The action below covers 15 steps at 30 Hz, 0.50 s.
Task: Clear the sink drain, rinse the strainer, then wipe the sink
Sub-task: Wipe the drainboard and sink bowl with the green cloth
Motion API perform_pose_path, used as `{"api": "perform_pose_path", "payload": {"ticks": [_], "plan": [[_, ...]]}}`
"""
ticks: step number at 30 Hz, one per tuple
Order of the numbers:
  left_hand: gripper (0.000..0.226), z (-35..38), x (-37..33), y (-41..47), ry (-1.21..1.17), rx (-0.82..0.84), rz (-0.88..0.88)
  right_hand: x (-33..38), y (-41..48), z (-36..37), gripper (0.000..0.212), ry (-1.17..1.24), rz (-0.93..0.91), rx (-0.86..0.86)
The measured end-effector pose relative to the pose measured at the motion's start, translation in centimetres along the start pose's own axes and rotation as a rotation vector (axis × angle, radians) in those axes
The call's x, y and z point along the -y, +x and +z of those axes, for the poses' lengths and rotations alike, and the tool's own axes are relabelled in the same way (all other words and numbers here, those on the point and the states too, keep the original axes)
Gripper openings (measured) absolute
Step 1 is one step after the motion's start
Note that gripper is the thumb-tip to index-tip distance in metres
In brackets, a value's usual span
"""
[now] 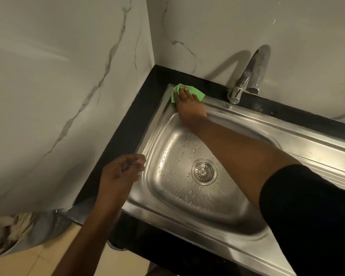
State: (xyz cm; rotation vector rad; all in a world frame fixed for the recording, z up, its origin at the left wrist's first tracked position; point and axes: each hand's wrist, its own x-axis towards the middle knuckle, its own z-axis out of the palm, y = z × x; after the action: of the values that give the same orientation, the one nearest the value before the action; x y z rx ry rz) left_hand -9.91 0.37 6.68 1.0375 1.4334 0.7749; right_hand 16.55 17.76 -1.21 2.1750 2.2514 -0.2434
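A steel sink (271, 134) is set in a black counter, its bowl dotted with water drops. The round strainer (203, 171) sits in the drain at the bowl's middle. My right hand (188, 104) reaches across the bowl and presses a green cloth (197, 92) flat on the sink's far left corner rim. My left hand (121, 176) hovers over the counter's left edge beside the bowl, fingers loosely curled and apart, holding nothing.
A chrome tap (251, 76) stands at the back behind the sink. Marble-pattern walls close in the corner on the left and back. A mesh basket with cloth (38, 226) sits on the floor at lower left. The black counter (116, 156) frames the sink.
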Motion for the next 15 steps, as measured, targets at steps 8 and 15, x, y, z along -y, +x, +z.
{"api": "perform_pose_path", "payload": {"ticks": [8,15], "plan": [[0.014,2.8,-0.8,0.6,0.019,0.067,-0.015,-6.7,-6.4,2.0,0.083,-0.085,-0.021,-0.046],[0.013,3.1,-1.0,1.0,0.025,0.114,0.008,-15.8,-16.1,2.1,0.084,-0.144,0.145,-0.029]]}}
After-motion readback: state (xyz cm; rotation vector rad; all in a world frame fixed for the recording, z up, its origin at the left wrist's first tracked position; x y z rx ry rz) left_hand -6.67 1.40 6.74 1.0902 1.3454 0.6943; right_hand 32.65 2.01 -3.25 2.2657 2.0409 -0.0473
